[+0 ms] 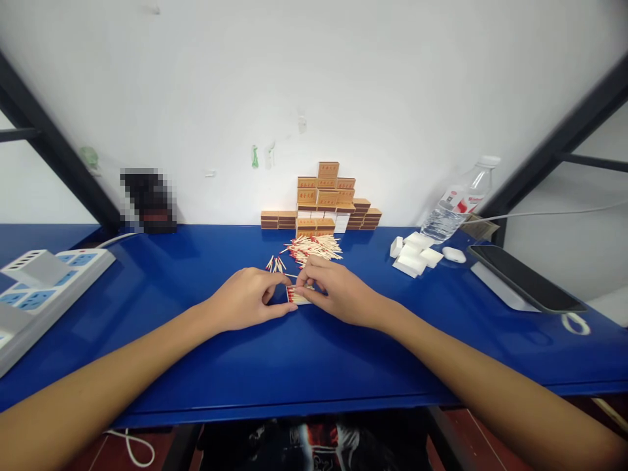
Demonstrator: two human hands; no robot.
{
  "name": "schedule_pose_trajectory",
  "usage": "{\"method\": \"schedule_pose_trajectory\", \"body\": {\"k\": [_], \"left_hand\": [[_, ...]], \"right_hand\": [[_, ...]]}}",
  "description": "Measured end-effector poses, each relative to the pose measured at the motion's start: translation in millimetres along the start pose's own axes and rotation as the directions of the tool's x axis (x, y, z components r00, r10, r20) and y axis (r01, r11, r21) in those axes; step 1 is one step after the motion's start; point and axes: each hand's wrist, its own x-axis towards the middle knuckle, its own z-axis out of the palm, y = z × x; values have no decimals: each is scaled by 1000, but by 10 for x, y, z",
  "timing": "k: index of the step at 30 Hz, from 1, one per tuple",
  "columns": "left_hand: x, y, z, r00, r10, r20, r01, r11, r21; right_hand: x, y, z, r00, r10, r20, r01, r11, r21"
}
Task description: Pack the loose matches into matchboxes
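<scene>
My left hand (252, 297) grips the left end of a small matchbox tray (307, 301) between thumb and index finger. Red-tipped matches (293, 294) lie side by side in the tray. My right hand (336, 288) is closed over the tray's right part, its thumb and fingertips pinched together on a match (291, 275); the fingers hide part of the tray. Just behind my hands lies a large heap of loose matches (316, 247), with a smaller cluster of matches (275, 263) to its left.
Matchboxes (326, 196) are stacked against the wall. To the right are white empty trays (412, 252), an earphone case (454, 254), a leaning water bottle (456, 203) and a phone (527, 277). A power strip (69, 281) lies left on the blue table (275, 373).
</scene>
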Motion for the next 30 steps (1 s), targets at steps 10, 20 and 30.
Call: {"method": "schedule_pose_trajectory", "body": {"k": [10,20,30], "left_hand": [[7,4,-5,1000,-26,-8,26,1000,0],[-5,11,-14,999,-52,7,52,999,-4],[6,12,-18,999,-31,-5,31,999,5]], "right_hand": [[-54,70,-189,999,29,29,-25,993,-116],[-77,120,-264,996,54,75,-42,988,-150],[-79,87,-367,998,39,-51,-45,992,-119]]}}
